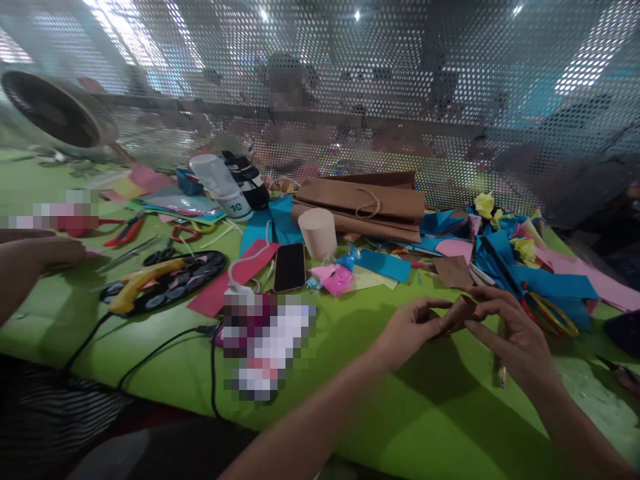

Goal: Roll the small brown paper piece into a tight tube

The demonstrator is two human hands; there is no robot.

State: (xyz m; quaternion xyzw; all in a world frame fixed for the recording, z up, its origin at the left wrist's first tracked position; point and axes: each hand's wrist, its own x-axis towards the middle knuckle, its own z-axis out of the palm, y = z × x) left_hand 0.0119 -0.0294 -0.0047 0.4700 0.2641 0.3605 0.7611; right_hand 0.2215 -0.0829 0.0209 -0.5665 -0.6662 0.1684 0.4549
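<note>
A small folded piece of brown paper (pixel 458 315) is held just above the green table, right of the middle. My left hand (pixel 411 332) pinches its left side between thumb and fingers. From the other side, the bent fingers of my right hand (pixel 517 337) close on its right edge. Beneath my right hand lies a pencil (pixel 502 375), partly covered by it. Scissors with yellow and red handles (pixel 553 313) rest just beyond that hand. A flat brown paper piece (pixel 453 271) lies behind the held one.
Folded brown paper (pixel 360 200) is stacked at the back, by a perforated screen (pixel 350 87). A pale cup (pixel 319 233), a phone (pixel 290 268) and a yellow glue gun (pixel 145 283) with a cord stand or lie leftward. Another person's hand (pixel 60 250) is at far left.
</note>
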